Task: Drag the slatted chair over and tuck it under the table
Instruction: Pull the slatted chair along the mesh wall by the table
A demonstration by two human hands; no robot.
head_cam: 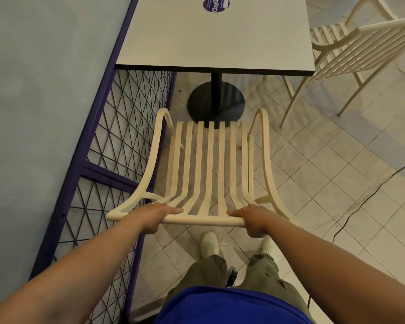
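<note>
Blue shirt and olive trousers fill the near edge, with pale shoes on the tiled floor just behind the chair. Both forearms reach forward, nearly straight and angled inward. The left hand and right hand each clasp the top rail of the cream slatted chair, fingers curled over the rail and pointing toward each other, with a bare stretch of rail between them. The chair faces away from the person; its seat front lies near the table's black round base (not under the tabletop). Just left of it runs a purple mesh fence. Beyond is the pale table, bearing a round purple sticker at its far end. A second slatted chair stands at its right.
</note>
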